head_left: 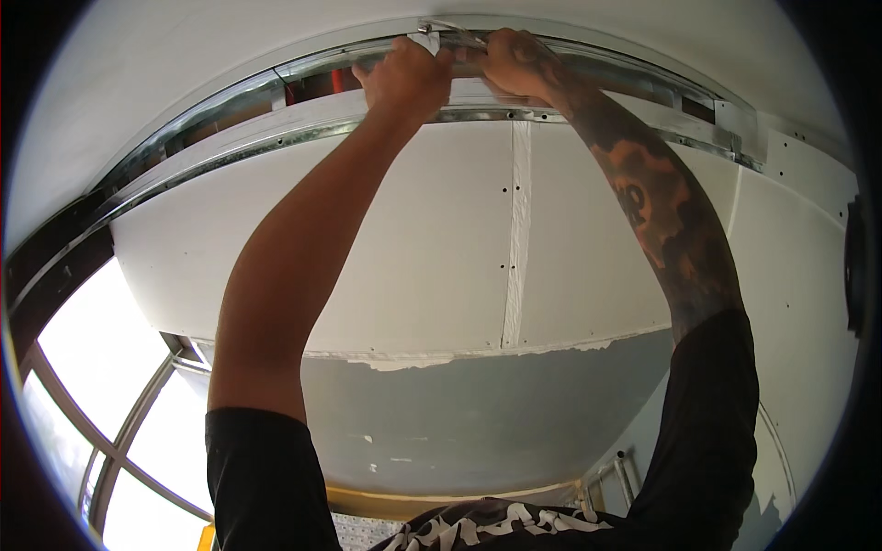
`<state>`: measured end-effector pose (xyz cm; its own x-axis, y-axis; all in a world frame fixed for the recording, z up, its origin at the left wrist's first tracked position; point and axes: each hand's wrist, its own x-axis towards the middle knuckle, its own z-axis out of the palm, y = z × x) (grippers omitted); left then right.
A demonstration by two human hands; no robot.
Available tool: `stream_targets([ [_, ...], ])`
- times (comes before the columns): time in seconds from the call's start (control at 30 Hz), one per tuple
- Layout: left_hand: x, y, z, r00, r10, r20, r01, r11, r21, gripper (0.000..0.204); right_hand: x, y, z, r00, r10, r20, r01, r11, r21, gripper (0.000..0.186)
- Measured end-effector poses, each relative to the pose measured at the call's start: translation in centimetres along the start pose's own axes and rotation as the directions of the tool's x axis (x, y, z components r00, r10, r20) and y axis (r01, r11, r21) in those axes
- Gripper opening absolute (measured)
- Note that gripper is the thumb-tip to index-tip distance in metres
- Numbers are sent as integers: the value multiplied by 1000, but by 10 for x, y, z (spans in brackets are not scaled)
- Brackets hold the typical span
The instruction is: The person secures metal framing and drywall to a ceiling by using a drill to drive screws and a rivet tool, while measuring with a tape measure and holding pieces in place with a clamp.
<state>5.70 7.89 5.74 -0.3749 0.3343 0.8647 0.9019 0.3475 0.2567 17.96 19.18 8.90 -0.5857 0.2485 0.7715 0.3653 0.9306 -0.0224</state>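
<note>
Both my arms reach up to a long, narrow slot between metal profiles at the top of the view. My left hand (pixel 409 78) is curled at the slot, one finger sticking out to the side; what it grips is hidden. Close by, my right hand (pixel 514 66) is closed at the upper metal profile (pixel 588 62). A shiny, thin metal piece (pixel 459 35) shows between the hands, and I cannot tell whether it is a tool or a strip. Beside the left fingers is a small white piece (pixel 425 41).
Below the slot runs a lower metal profile (pixel 220 142). White plasterboard (pixel 413 220) with a taped joint (pixel 516 230) and screw holes meets a grey wall (pixel 478 413) at a ragged edge. A red piece (pixel 337 81) shows inside the slot. Windows (pixel 101 340) stand left, a metal ladder (pixel 625 473) lower right.
</note>
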Motion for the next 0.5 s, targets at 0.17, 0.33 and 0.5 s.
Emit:
stream_targets([
  [0.17, 3, 4, 0, 999, 47, -8, -48, 994, -97, 61, 15, 37, 11, 991, -111, -80, 128, 955, 266, 49],
  [0.33, 6, -5, 5, 997, 51, -51, -53, 997, -47, 60, 11, 18, 19, 980, -143, -137, 146, 989, 14, 46],
  [0.5, 2, 0, 2, 998, 47, -38, -51, 994, -96, 61, 3, -2, 1, 997, 76, 26, -74, 993, -92, 47],
])
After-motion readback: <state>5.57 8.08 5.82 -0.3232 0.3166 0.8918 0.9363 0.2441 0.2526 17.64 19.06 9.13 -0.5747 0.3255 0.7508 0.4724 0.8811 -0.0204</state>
